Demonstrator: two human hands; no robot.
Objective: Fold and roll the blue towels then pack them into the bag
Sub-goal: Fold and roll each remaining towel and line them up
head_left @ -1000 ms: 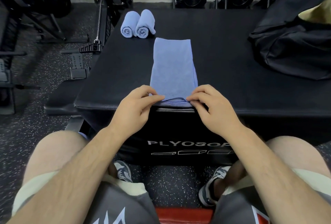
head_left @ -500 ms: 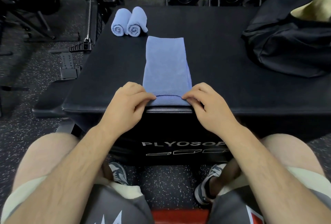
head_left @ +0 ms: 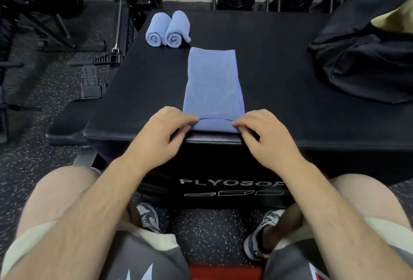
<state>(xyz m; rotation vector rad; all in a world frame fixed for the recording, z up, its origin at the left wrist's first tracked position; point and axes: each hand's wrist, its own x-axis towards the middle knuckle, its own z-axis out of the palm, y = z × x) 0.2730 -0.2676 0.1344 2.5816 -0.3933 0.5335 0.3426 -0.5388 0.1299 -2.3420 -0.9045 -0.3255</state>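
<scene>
We see a black box (head_left: 268,60) carrying a flat towel (head_left: 212,83), two rolls (head_left: 167,30) far left, a bag (head_left: 366,60) right.

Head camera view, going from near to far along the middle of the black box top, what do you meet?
hands pinching the towel's near edge → folded blue towel lying flat → two rolled towels side by side at the far left.
</scene>
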